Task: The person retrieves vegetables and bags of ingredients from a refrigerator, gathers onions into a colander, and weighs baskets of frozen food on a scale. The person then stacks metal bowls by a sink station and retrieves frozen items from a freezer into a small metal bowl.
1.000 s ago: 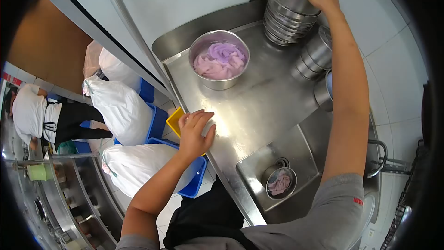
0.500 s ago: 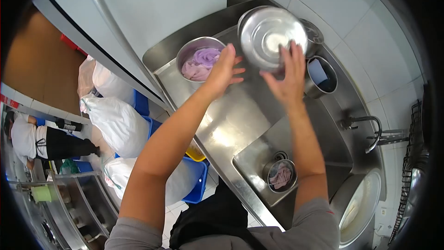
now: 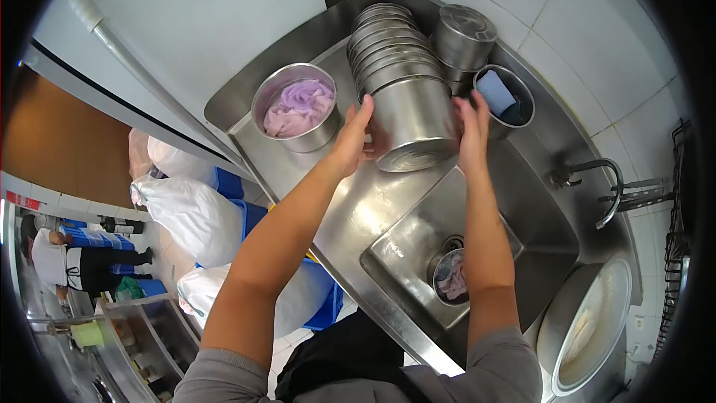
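A nested stack of stainless steel pots [image 3: 416,110] leans over on the steel counter, its round base tilted toward me. My left hand [image 3: 352,139] presses against the left side of the lowest pot, its fingertips partly hidden by the wall. On the opposite side, my right hand [image 3: 472,131] grips the same pot. Left of the stack stands a steel pot [image 3: 313,138] containing wet purple and pink cloths [image 3: 302,107]. Close to my right hand, another steel pot [image 3: 526,89] holds a blue sponge [image 3: 495,92].
An upturned steel pot [image 3: 464,37] stands at the back wall. The sink [image 3: 395,254] holds a small pot with a pink cloth [image 3: 452,283]. A faucet [image 3: 597,168] and large basin [image 3: 625,313] are at right. White bags [image 3: 195,213] stand left; a person [image 3: 82,265] works beyond.
The stack has tipped from its end facing me to lying lengthwise, showing its sides. My hands have come to both sides of the lowest pot. The view has shifted slightly.
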